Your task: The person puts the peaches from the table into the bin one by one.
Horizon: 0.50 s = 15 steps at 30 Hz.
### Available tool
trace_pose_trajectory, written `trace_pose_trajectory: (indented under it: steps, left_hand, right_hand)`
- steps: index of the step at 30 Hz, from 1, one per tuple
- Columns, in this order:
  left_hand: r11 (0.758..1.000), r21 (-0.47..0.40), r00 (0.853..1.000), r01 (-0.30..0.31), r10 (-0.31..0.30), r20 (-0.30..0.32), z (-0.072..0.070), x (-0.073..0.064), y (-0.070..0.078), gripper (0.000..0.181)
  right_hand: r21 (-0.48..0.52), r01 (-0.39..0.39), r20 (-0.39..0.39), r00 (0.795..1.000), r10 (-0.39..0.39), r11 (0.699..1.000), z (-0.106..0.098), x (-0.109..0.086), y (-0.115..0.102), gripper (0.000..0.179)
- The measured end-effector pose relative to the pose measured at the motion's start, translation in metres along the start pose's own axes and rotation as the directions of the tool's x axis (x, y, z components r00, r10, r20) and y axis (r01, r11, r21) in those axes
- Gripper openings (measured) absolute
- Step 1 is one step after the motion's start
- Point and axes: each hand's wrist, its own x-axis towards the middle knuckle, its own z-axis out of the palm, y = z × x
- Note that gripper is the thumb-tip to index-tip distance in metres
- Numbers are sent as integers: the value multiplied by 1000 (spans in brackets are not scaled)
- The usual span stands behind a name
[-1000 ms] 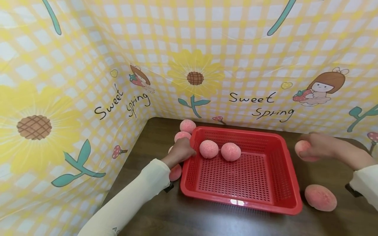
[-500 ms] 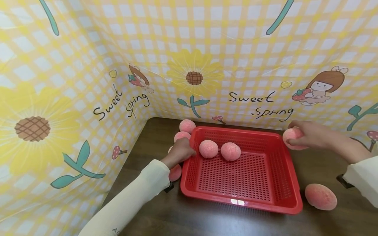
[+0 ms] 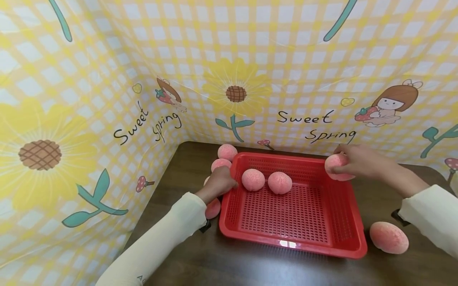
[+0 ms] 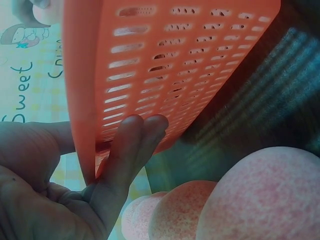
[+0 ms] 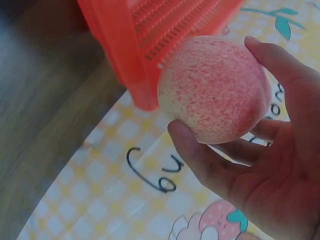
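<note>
A red perforated plastic basket (image 3: 286, 245) stands on the dark table, with two pink peaches (image 3: 253, 180) inside near its back left. My left hand (image 3: 219, 183) grips its left rim; in the left wrist view two fingers (image 4: 131, 150) lie along the slotted outer wall. Between the thumb and fingers of my right hand (image 3: 365, 163) is a peach (image 3: 337, 167), held at the basket's back right corner. The right wrist view shows this speckled peach (image 5: 215, 90) with the basket (image 5: 145, 75) just beyond it.
Several more peaches (image 3: 227, 152) line the basket's left side, partly hidden by my left hand. One peach (image 3: 389, 237) lies on the table (image 3: 171, 254) to the right. A yellow checked cloth (image 3: 286, 59) with printed flowers hangs behind and at the left.
My right hand has lifted its peach from the table at the right and carried it left to the basket's back right corner. The left hand stays on the rim.
</note>
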Motion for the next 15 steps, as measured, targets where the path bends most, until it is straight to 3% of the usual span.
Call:
trace_pose_trajectory:
  steps: [15]
  left_hand:
    - [1000, 10, 1000, 10, -9, -2, 1, 1, 0, 7]
  right_hand:
    - [-26, 68, 2, 998, -68, 997, 22, 17, -29, 66]
